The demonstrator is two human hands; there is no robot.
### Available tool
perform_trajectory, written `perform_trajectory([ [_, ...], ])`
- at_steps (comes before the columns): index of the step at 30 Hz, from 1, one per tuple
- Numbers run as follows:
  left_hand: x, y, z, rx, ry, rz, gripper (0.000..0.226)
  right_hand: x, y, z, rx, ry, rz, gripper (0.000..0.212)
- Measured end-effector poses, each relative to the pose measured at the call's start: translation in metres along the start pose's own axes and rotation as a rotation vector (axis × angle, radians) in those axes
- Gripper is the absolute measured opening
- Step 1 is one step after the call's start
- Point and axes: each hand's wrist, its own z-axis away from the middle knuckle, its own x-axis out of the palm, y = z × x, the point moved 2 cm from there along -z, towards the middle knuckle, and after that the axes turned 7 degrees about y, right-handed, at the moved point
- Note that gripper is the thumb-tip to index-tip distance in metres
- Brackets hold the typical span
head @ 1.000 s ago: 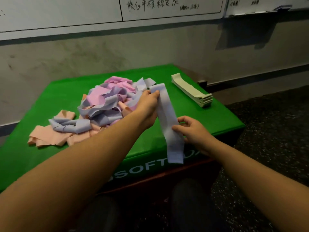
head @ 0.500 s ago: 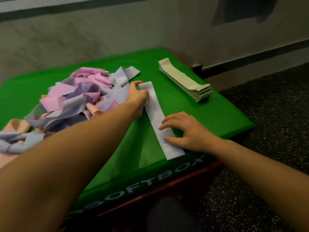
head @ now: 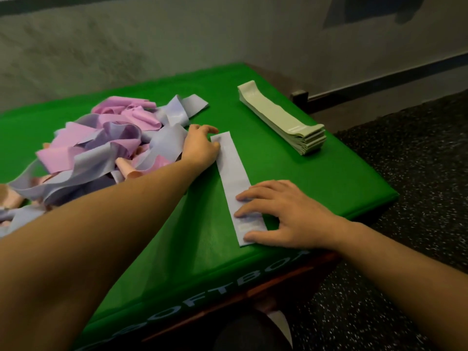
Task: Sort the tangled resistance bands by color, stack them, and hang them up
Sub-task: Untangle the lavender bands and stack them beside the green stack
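One lavender-blue band (head: 231, 168) lies flat and straight on the green soft box (head: 316, 178), running from its middle to the front edge. My left hand (head: 201, 148) is at the band's far end, with curled fingers pinching its corner. My right hand (head: 283, 214) presses the near end with straight, spread fingers. To the left sits a tangled pile (head: 106, 143) of pink, lavender-blue and peach bands. A neat stack of pale green bands (head: 281, 120) lies at the box's right side.
The box's front edge is just below my right hand. Dark speckled floor (head: 405, 173) lies to the right, and a grey wall (head: 228, 41) stands behind the box. More peach and blue bands trail off at the left edge (head: 10, 203).
The lavender-blue band was held up in the air between both hands; it now lies flat on the box. My right hand went from pinching it to pressing it flat.
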Motion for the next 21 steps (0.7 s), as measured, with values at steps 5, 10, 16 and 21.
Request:
perform_trajectory([
  [5,-0.027,0.023,0.034,0.166,0.006,0.091,0.02,-0.002,0.003,-0.003,0.068,0.039,-0.137,0.045],
  [10,-0.069,0.032,0.086,0.39,-0.007,0.088,0.017,-0.004,0.003,-0.007,0.141,0.094,-0.274,0.036],
  [16,-0.117,-0.03,0.106,0.438,0.218,-0.294,0.023,-0.007,-0.002,-0.022,0.294,0.175,-0.469,0.015],
  [21,-0.117,-0.066,0.11,0.3,0.205,-0.224,0.031,0.003,-0.019,-0.066,0.254,0.194,-0.39,0.018],
])
